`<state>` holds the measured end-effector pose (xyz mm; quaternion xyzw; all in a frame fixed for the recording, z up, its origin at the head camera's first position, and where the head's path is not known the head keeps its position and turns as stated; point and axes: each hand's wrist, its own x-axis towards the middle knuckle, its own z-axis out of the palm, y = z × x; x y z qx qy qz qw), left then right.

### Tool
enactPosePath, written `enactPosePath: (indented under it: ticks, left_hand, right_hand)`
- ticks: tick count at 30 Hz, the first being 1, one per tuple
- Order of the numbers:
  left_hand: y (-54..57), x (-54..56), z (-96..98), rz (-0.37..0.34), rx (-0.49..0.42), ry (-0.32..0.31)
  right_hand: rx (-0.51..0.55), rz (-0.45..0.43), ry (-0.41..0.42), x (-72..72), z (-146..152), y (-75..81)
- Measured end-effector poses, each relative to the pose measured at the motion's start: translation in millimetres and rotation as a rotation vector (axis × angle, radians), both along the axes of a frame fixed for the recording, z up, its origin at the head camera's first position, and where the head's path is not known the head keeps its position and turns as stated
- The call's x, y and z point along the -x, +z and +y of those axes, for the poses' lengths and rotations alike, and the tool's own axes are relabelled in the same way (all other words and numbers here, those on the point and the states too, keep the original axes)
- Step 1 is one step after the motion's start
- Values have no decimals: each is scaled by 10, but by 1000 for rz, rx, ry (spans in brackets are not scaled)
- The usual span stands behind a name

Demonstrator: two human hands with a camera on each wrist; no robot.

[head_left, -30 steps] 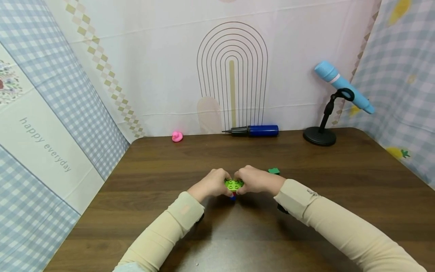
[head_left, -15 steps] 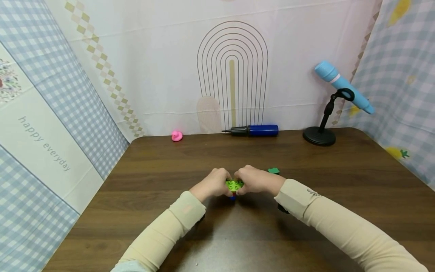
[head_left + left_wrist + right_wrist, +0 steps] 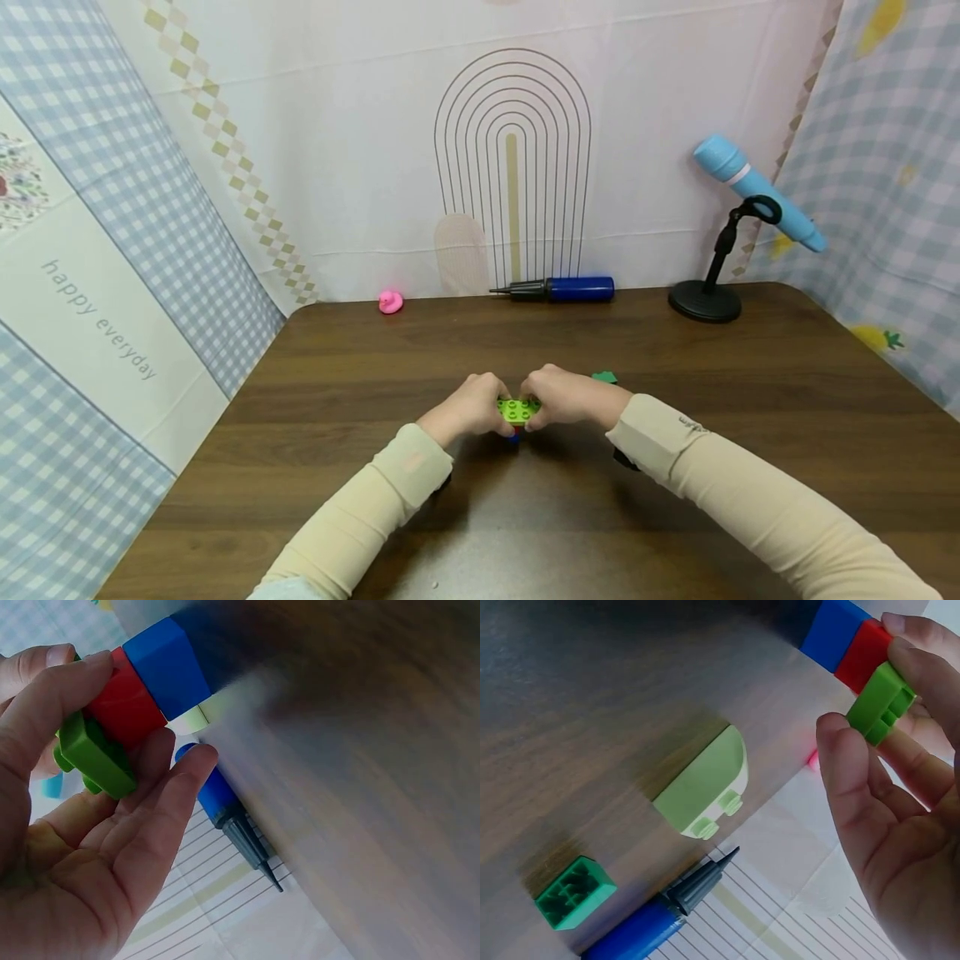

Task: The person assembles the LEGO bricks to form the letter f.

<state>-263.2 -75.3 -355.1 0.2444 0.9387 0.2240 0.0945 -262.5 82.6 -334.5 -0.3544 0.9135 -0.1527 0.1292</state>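
Observation:
In the head view my left hand (image 3: pixel 468 407) and right hand (image 3: pixel 566 396) meet over a small stack of toy building bricks at mid-table. A studded lime green brick (image 3: pixel 516 411) tops it. Below that come a red brick (image 3: pixel 129 701) and, lowest, a blue brick (image 3: pixel 171 667) down at the tabletop. Fingers of the left hand grip the red and lime bricks from one side. From the other side, the right hand's thumb and fingers pinch the lime brick, as the right wrist view shows. Parts of the red brick are hidden by fingers.
A dark green brick (image 3: pixel 574 892) and a pale green rounded brick (image 3: pixel 705 780) lie on the wooden table (image 3: pixel 337 492) beyond the right hand. Along the back edge are a pink toy duck (image 3: pixel 391 302), a blue hand pump (image 3: pixel 581 289) and a blue microphone (image 3: pixel 765 192) on a black stand (image 3: pixel 705 300).
Both hands stay in almost the same place on the stack. Between their fingers the lime green brick has shifted and turned very slightly.

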Motion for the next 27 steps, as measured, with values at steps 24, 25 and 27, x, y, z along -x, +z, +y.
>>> enactPosePath:
  ticks: [24,25,27]
  left_hand:
    - [-28,21,-69,10,-39,-43]
    - [-29,22,-67,14,-36,-41]
    - [-31,25,-66,24,-25,-30]
  right_hand:
    - [-26,-48,-63,58,43,52]
    - [-17,-51,-75,77,69,68]
    - [-1,-43,-104,126,128,109]
